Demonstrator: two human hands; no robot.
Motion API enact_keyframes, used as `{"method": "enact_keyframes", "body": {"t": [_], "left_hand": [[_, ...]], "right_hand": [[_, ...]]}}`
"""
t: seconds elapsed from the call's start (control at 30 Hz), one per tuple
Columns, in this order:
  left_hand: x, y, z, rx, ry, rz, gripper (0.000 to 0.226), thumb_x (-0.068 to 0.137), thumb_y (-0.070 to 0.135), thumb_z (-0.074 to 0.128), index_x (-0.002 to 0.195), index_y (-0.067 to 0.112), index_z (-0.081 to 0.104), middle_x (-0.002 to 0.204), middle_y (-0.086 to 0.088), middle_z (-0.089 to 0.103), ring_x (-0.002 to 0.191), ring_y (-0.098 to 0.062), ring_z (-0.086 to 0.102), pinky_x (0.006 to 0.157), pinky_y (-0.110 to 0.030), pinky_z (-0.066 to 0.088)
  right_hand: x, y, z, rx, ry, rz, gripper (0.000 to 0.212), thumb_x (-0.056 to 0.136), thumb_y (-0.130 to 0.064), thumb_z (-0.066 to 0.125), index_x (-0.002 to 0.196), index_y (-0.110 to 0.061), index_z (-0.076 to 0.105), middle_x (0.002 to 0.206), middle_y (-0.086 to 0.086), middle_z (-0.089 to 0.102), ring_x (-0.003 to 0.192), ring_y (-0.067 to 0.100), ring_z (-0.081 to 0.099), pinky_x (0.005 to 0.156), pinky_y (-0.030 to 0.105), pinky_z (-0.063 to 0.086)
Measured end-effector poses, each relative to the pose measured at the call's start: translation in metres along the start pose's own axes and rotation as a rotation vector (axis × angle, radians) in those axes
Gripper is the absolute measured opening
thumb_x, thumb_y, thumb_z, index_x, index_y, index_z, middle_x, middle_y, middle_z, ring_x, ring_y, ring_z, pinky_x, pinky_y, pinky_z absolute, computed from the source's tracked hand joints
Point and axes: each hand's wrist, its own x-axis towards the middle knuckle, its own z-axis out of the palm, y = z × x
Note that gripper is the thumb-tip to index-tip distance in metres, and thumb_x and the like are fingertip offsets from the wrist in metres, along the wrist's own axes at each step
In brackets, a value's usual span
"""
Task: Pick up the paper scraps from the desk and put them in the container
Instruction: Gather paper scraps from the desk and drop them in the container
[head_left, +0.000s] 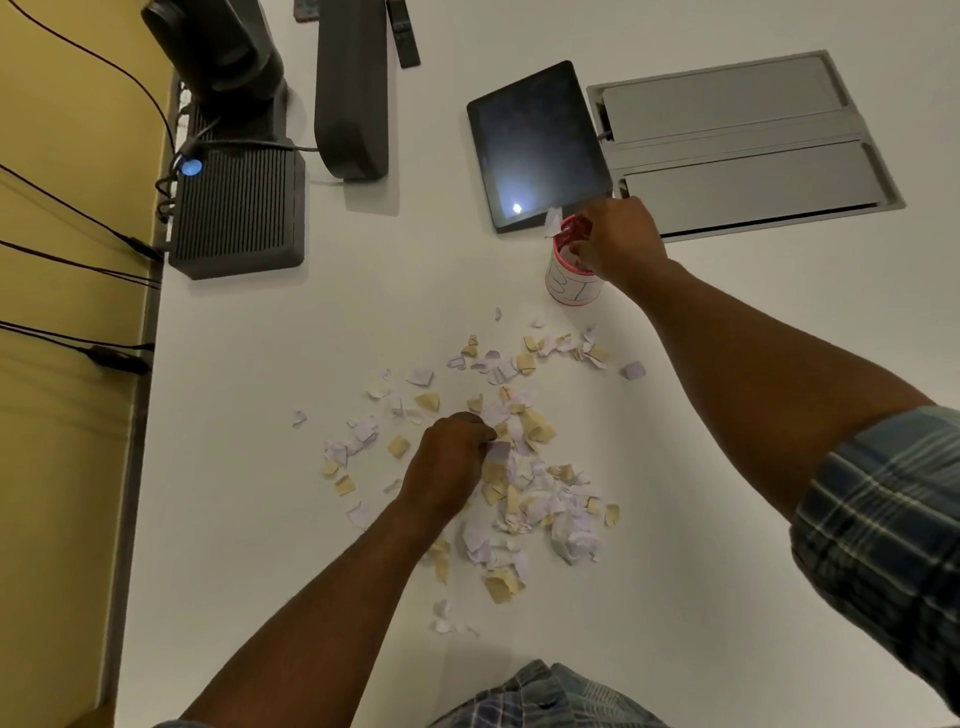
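Below, left grip (452, 457) pinches scraps (524, 499) — container (570, 280) apart.

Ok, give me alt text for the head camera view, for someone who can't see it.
Seen from above, a person's right hand reaches into a small white container with a pink rim, while the left hand gathers white and tan paper scraps scattered on a white desk. A dark tablet lies just beyond the container.

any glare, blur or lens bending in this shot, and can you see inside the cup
Head view: a bright glare spot on the dark tablet; wide-angle bending curves the desk edges; soft, dim lighting, faint shadows; the right hand over the container hides most of its inside; the left hand looks slightly soft among the paper scraps.
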Motion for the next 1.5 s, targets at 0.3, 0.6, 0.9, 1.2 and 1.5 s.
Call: {"method": "enact_keyframes", "body": {"t": [0.3,0.6,0.9,1.2,1.5], "left_hand": [[0.023,0.024,-0.022,-0.197,0.186,-0.029,0.009,0.081,0.008,0.070,0.088,0.005,0.073,0.085,-0.008,0.073,0.075,-0.010,0.064,0.072,-0.007,0.046],[0.115,0.070,-0.050,-0.306,0.319,-0.060,0.014,0.081,0.017,0.072,0.094,0.011,0.074,0.088,-0.004,0.074,0.071,-0.009,0.066,0.069,-0.026,0.057],[0.217,0.104,-0.029,-0.055,0.262,-0.010,0.020,0.086,0.019,0.066,0.102,0.009,0.071,0.100,-0.009,0.069,0.090,-0.025,0.065,0.083,-0.035,0.054],[0.253,0.110,-0.012,0.374,-0.120,0.005,0.041,0.087,0.027,0.064,0.119,0.003,0.058,0.115,-0.014,0.064,0.108,-0.032,0.059,0.093,-0.036,0.046],[0.254,0.120,-0.032,0.403,-0.237,0.112,0.042,0.085,0.021,0.066,0.124,0.007,0.057,0.118,-0.013,0.063,0.107,-0.029,0.059,0.086,-0.034,0.049]], "right_hand": [[-0.056,0.008,0.021,0.161,0.370,-0.047,0.023,0.092,-0.016,0.058,0.112,-0.009,0.066,0.112,0.015,0.068,0.098,0.030,0.065,0.083,0.040,0.057],[-0.139,0.024,0.078,0.277,0.286,0.033,0.018,0.089,-0.007,0.057,0.102,-0.005,0.070,0.100,0.013,0.069,0.090,0.030,0.063,0.075,0.035,0.049],[-0.192,0.033,0.124,0.177,-0.045,-0.060,0.028,0.092,-0.025,0.057,0.116,-0.010,0.063,0.126,0.006,0.058,0.115,0.024,0.051,0.080,0.036,0.052],[-0.197,0.037,0.135,0.065,-0.020,-0.114,0.036,0.089,-0.031,0.062,0.118,-0.010,0.062,0.129,0.010,0.056,0.115,0.027,0.053,0.083,0.032,0.053],[-0.185,0.040,0.125,0.122,0.013,-0.099,0.034,0.090,-0.027,0.062,0.119,-0.009,0.060,0.126,0.010,0.057,0.113,0.027,0.053,0.082,0.035,0.053]]}}
